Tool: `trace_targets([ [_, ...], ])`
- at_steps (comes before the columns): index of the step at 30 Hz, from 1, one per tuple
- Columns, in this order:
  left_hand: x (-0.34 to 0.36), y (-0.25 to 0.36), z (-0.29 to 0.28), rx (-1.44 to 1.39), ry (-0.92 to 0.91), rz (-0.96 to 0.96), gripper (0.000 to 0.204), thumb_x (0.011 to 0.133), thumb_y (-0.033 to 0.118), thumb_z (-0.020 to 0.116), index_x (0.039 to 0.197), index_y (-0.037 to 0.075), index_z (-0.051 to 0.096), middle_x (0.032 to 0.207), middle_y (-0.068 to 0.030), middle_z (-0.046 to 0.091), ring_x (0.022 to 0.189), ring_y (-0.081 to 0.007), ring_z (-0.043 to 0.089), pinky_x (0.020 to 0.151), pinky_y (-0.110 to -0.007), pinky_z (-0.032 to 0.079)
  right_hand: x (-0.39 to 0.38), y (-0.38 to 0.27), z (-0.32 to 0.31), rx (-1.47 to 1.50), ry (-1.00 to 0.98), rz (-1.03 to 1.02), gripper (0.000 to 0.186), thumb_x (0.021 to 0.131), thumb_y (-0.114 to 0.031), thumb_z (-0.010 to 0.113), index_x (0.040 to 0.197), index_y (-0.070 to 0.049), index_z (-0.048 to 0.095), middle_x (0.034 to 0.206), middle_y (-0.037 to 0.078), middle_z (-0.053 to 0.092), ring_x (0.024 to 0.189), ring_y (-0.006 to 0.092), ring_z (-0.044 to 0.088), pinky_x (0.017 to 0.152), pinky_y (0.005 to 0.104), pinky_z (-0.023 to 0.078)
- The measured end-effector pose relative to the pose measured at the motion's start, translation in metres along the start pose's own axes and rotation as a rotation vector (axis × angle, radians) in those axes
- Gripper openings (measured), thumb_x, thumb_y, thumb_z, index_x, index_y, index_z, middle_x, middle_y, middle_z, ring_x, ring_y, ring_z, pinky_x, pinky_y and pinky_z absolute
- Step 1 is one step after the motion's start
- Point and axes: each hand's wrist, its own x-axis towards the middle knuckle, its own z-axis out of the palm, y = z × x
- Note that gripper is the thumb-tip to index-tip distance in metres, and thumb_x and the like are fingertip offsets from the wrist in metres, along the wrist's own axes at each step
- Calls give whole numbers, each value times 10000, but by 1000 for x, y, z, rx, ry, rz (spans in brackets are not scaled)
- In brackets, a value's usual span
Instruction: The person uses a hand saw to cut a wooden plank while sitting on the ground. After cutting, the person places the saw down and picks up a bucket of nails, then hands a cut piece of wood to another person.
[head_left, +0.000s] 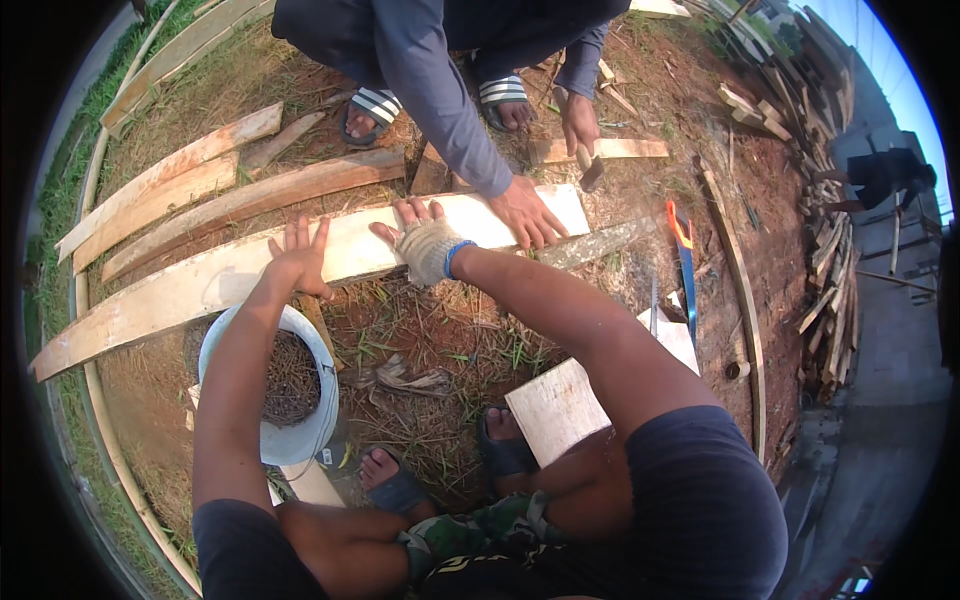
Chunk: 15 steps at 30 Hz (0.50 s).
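A long pale plank (355, 245) lies crosswise in front of me. My left hand (302, 255) rests on it with fingers spread. My right hand (420, 240), in a knitted fingerless glove with a blue cuff, presses on the same plank, fingers apart. Just right of it, a co-worker's left hand (525, 212) lies on the plank. The co-worker's right hand (580, 127) grips a hammer (590, 170) above the plank's right end. A white bucket (315, 438) holding several small dark pieces, apparently nails, stands below my left forearm.
Boards (180, 160) lie at the left. An orange-handled saw (686, 265) and a square wooden piece (555, 410) are at my right. A long batten (730, 260) lies beyond the saw. Stacked timber (830, 290) runs along the right, where another person (880, 175) bends over.
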Motion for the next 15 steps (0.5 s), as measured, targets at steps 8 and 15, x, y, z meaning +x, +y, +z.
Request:
trace_targets([
  [8,-3,3,-3,2,-4,-10,1584,664,468,975,1686,233,-213,1757,-261,-157,1629,-482,-58,1258,-720,94,-2,-1,-4,-22,-15,-6,1111,853,-346,835,1721,-222,151,1744,276,154,1622,484,130,1258,671,191],
  [15,-3,5,-4,4,-20,-23,1572,683,489,972,1686,253,-216,1761,-241,-173,1635,-456,-82,1258,-720,79,-4,-2,-4,-20,-5,-9,1106,852,-340,835,1720,-228,158,1745,275,152,1622,485,130,1258,672,190],
])
